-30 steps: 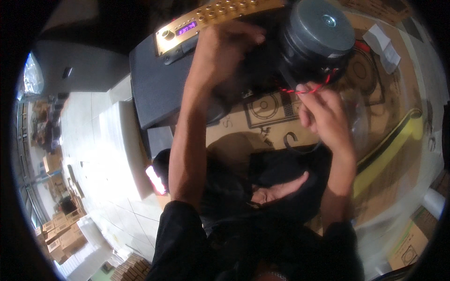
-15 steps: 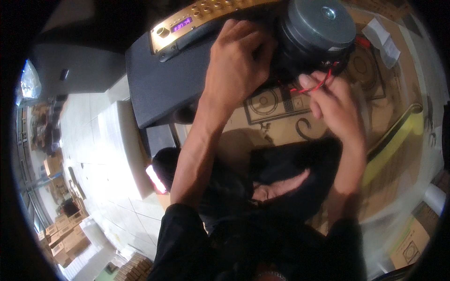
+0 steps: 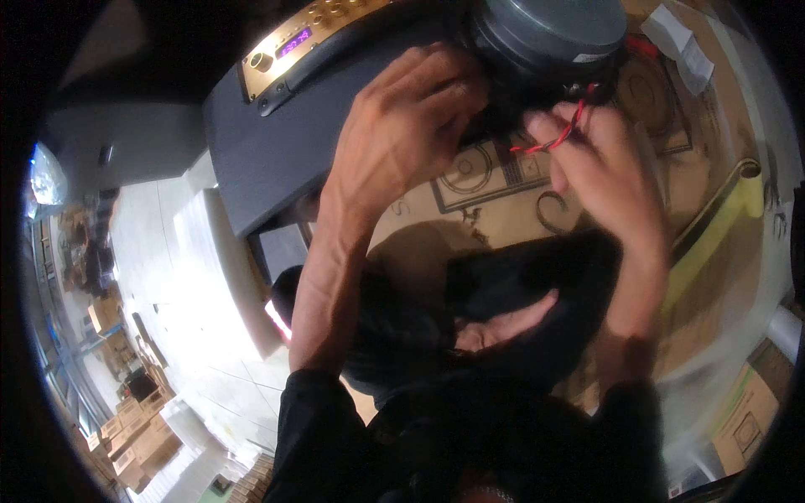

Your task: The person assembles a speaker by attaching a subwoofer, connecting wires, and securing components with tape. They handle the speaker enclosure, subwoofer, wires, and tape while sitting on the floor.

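Observation:
A large speaker driver [image 3: 549, 25] with a round grey magnet on top stands at the top of the view, by a black speaker cabinet [image 3: 277, 155]. Against the driver's left side is my left hand [image 3: 411, 117], its fingers curled and the tips out of sight. At the driver's near edge, below its terminals, my right hand [image 3: 599, 159] is closed. A twisted red-and-black wire [image 3: 549, 144] runs from the terminals across its fingers. Blur and the dark rim partly hide the grip.
The cabinet has a gold control panel [image 3: 289, 46] with knobs and a lit display. Printed cardboard [image 3: 428, 226] lies below the hands. A yellow roll-edged sheet [image 3: 721, 226] and white paper [image 3: 683, 50] are at right. White foam [image 3: 231, 268] stands left; boxes [image 3: 142, 436] are stacked farther off.
The view has shifted slightly, so the cabinet and driver appear farther left and the driver higher. My left hand shifts left in the picture. Both hands stay at the driver, the wire still across my right hand.

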